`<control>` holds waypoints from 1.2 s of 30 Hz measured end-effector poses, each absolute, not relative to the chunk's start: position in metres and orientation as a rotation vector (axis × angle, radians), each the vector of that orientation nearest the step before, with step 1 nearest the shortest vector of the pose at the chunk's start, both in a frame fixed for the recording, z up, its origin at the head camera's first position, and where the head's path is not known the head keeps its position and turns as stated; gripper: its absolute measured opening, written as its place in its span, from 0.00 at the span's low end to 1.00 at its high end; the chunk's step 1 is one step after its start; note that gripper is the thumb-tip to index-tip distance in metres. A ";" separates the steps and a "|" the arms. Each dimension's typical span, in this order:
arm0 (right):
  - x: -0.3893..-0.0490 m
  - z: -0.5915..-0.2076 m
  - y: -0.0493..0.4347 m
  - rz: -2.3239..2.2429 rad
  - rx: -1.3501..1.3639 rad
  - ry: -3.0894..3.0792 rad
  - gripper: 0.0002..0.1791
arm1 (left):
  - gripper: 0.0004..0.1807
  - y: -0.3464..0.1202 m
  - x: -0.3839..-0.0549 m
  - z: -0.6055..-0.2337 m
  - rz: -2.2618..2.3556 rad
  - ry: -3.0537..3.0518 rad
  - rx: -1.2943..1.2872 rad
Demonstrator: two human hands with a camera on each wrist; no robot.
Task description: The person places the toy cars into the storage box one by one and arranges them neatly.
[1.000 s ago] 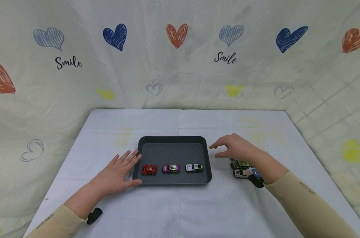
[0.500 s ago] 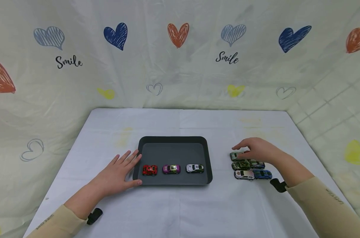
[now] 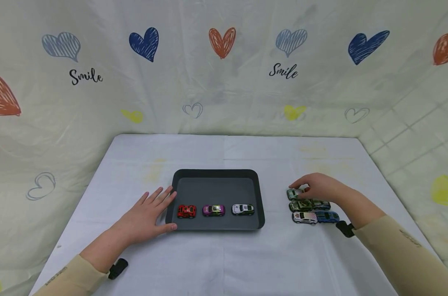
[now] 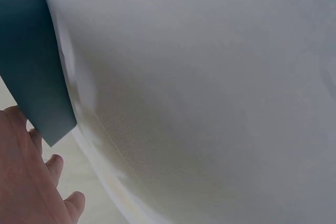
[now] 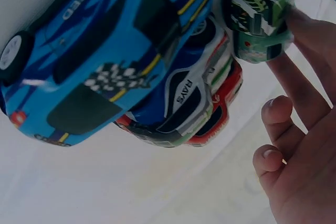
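Observation:
My left hand (image 3: 144,218) lies with spread fingers at the left rim of a dark grey tray (image 3: 214,185). The left wrist view shows the tray's side (image 4: 37,61) against that hand. A red toy car (image 3: 186,211), a purple one (image 3: 213,210) and a white-and-black one (image 3: 242,209) stand in a row along the tray's near side. Right of the tray, my right hand (image 3: 325,189) pinches a light green toy car (image 3: 293,194) between thumb and forefinger. Its patterned green body (image 5: 257,19) meets the fingers in the right wrist view.
Close beside the held car stand a camouflage toy car (image 3: 299,205), a white one (image 3: 304,218) and a blue one (image 3: 327,217), with others partly hidden. A white cloth (image 3: 224,263) covers the table. A heart-printed curtain (image 3: 239,86) hangs behind it.
My right hand has moved right from beside the tray to the group of toy cars, and its thumb and forefinger have closed on the light green one. The left hand stays put.

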State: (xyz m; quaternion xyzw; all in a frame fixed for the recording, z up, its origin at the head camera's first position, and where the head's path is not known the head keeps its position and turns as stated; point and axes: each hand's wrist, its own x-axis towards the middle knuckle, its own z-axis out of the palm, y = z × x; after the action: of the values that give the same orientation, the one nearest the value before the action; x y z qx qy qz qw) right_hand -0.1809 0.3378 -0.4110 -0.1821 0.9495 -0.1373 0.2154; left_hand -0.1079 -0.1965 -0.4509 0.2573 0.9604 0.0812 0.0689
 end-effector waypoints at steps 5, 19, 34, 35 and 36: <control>-0.183 -0.416 0.338 -0.366 -0.520 2.621 0.17 | 0.53 -0.197 -0.108 -0.451 0.227 2.888 0.775; -0.185 -0.414 0.325 -0.295 -0.542 2.633 0.18 | 0.53 -0.196 -0.107 -0.450 0.230 2.877 0.768; -0.189 -0.404 0.325 -0.412 -0.540 2.600 0.19 | 0.52 -0.195 -0.107 -0.451 0.249 2.872 0.758; -0.189 -0.403 0.325 -0.421 -0.536 2.598 0.19 | 0.52 -0.195 -0.107 -0.451 0.249 2.873 0.759; -0.189 -0.401 0.324 -0.428 -0.531 2.599 0.19 | 0.52 -0.195 -0.107 -0.451 0.253 2.873 0.761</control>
State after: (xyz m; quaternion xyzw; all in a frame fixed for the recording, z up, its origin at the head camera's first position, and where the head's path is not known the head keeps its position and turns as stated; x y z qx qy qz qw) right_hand -0.1889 0.3243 -0.4013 -0.1925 0.9424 -0.1552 0.2254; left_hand -0.1069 -0.1954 -0.4506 0.2542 0.9602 0.0846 0.0793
